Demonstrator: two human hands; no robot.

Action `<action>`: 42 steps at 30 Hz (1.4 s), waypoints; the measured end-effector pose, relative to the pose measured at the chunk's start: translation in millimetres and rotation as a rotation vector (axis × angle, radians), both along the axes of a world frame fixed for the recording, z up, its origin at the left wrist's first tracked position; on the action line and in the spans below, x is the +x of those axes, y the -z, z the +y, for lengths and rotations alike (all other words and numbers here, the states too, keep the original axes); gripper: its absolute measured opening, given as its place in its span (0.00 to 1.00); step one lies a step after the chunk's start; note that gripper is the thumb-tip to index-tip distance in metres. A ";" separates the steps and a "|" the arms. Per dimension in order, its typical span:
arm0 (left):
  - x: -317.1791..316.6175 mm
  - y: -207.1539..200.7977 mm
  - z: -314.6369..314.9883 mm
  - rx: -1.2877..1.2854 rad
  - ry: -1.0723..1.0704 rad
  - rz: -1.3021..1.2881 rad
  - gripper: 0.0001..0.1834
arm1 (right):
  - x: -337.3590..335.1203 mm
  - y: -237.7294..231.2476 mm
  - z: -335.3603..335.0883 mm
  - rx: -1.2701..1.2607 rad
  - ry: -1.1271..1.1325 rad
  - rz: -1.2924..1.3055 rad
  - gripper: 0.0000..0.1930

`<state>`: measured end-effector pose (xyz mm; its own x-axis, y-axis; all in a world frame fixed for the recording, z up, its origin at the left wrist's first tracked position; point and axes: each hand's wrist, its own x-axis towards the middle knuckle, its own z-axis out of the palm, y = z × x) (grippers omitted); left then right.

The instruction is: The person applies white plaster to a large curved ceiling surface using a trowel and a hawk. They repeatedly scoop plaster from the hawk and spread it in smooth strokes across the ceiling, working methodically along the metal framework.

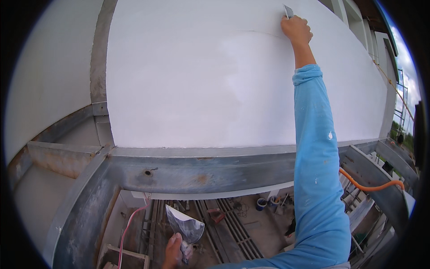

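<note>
Up high, my right hand (pixel 296 30) is closed around a putty knife (pixel 288 10), its blade against or just off the white wall panel (pixel 188 89); which of the two I cannot tell. A faint curved line runs across the white surface to the left of that hand. Low in the picture, below the steel beam, my left hand (pixel 176 252) grips the handle of a wide putty knife (pixel 184 225). White paste lies along the upper edge of its broad blade, which points up. My right arm, in a blue sleeve with white specks, hides part of the panel and beam.
A grey steel beam (pixel 206 174) crosses under the panel, joined by another beam (pixel 80 210) at left. An orange hose (pixel 369 187) hangs over the right-hand steelwork, and a pink cable (pixel 127 228) drops at lower left. Far below lie metal bars (pixel 235 228) and buckets (pixel 261 204).
</note>
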<state>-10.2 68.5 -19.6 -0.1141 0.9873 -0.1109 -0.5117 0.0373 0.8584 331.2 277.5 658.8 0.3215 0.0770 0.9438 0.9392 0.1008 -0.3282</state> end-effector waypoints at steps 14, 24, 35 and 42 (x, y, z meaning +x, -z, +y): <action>27.7 -86.9 -40.2 0.157 0.210 -0.022 0.22 | -245.4 102.9 -9.4 0.307 -0.120 -0.631 0.19; 18.4 -83.2 -46.5 0.033 0.165 0.023 0.21 | 18.6 44.1 -50.7 -0.055 -0.103 0.123 0.22; 21.7 -79.6 -47.8 0.116 0.261 0.016 0.22 | -1.9 39.8 -23.4 -0.138 -0.070 0.074 0.25; 19.1 -75.3 -56.2 0.117 0.201 -0.018 0.22 | -158.1 84.8 -25.1 0.253 -0.040 -0.232 0.23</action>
<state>8.8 12.3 55.7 0.0867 0.9962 0.0058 -0.5193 0.0403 0.8536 173.1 252.3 574.0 0.0977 -0.1611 0.9821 0.9796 0.1897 -0.0664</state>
